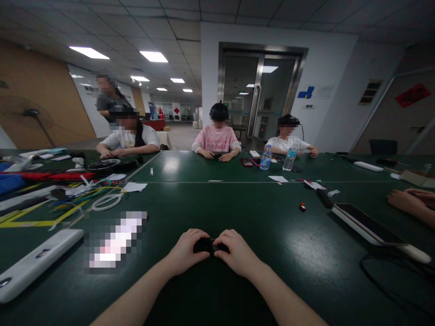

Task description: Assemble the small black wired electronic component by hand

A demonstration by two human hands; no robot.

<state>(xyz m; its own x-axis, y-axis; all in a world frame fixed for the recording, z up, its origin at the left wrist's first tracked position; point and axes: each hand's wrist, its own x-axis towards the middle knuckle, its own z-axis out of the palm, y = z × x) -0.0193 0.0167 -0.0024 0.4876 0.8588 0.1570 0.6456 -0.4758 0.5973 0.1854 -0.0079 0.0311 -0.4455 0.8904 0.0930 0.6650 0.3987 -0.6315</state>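
Black object [213, 247] at twelve o'clock: left hand [187, 248] and right hand [237, 250] are grasping its nine- and three-o'clock ends, seemingly steadying it, any shift calling for matched fingers.

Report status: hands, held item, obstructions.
Left hand and right hand on small dark object, details unclear. White bar off left, small red item ahead right; neither touches the hands.

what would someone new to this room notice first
Probably the two bare hands, left and right, meeting at a small black object low in the centre of the dark green tabletop. Next, perhaps, the bright, pixelated rectangle left of them, and the person in a pink top seated across the table.
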